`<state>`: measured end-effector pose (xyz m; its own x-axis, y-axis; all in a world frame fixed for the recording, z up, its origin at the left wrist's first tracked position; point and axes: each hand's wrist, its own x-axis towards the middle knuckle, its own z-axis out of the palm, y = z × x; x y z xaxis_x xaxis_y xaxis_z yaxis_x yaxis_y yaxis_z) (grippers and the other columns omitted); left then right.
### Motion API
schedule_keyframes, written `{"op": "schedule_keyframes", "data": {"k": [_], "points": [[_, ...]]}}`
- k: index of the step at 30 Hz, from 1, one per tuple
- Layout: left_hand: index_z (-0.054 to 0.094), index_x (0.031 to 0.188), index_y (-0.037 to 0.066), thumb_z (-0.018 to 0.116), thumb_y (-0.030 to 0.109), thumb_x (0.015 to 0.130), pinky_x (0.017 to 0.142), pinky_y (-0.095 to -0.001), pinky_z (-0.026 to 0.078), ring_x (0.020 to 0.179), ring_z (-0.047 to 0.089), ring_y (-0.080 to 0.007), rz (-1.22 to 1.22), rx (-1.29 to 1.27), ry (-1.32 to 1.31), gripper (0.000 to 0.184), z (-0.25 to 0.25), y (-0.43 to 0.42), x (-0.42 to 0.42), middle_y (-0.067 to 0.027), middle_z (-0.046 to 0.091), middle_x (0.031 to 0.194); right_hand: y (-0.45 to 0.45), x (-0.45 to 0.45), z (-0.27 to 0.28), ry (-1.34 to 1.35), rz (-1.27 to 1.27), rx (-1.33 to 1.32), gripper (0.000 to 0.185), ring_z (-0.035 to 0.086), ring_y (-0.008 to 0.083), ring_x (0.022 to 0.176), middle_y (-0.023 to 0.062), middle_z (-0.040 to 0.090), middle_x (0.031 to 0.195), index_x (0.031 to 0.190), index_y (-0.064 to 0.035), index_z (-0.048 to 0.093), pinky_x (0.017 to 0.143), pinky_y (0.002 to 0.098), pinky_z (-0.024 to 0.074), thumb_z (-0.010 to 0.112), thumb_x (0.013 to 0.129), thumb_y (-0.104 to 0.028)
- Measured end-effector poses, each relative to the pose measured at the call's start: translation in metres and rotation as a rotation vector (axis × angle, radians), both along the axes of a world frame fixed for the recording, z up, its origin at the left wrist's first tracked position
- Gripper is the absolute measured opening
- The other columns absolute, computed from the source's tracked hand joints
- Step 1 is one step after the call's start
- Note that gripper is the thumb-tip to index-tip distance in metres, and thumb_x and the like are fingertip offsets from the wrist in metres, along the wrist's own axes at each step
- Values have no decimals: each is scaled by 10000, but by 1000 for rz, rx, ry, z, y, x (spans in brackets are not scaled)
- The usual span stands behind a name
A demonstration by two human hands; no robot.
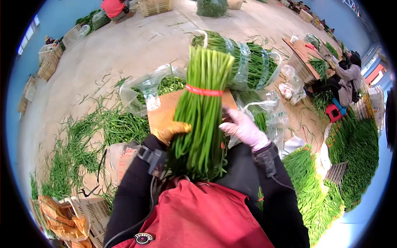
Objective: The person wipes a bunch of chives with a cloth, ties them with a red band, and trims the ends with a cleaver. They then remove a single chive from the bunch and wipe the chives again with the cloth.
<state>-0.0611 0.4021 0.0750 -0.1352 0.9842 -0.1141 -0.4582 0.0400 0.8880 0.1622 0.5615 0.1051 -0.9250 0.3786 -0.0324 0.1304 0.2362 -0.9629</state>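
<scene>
Upright before me stands a thick bunch of long green stalks (199,128), pale at the top ends, with a red band (204,90) around its upper part. My left hand (168,126), in an orange-yellow glove, grips its left side with the thumb across the front. On the other side my right hand (246,129), in a pale pink glove, holds the bunch too; its fingers are partly hidden behind the stalks. Behind the bunch is a brown board (159,112). The bunch's lower ends come down close to my red apron (202,215).
Plastic-wrapped bundles (252,62) lie beyond the board. Loose green stalks (89,136) cover the floor at left, near a crate (97,215). Banded bunches (308,186) are piled at right. A person (347,78) sits by a small table (304,56).
</scene>
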Motion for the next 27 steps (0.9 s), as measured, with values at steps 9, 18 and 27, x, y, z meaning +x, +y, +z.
{"op": "schedule_keyframes", "data": {"k": [9,18,27], "points": [[467,1355,-18,839,87,652,900,-319,504,996,618,-158,105,-221,612,802,178,-96,-141,-70,648,1144,-27,-92,37,700,-145,-49,652,564,156,1113,52,542,1323,1437,-93,435,913,269,481,732,863,-177],[427,1399,-7,799,38,710,611,-223,478,706,534,-34,99,-640,405,784,96,-278,-138,19,618,923,-114,-145,-16,789,23,341,436,588,242,1085,100,622,1142,1152,-75,662,875,332,482,810,743,-90],[506,1276,-8,757,198,723,609,-266,453,734,557,-97,-62,-900,376,641,-92,-338,-94,7,625,884,-150,-115,-101,560,319,274,202,573,321,747,108,550,673,710,-118,692,649,442,447,737,677,-312]]}}
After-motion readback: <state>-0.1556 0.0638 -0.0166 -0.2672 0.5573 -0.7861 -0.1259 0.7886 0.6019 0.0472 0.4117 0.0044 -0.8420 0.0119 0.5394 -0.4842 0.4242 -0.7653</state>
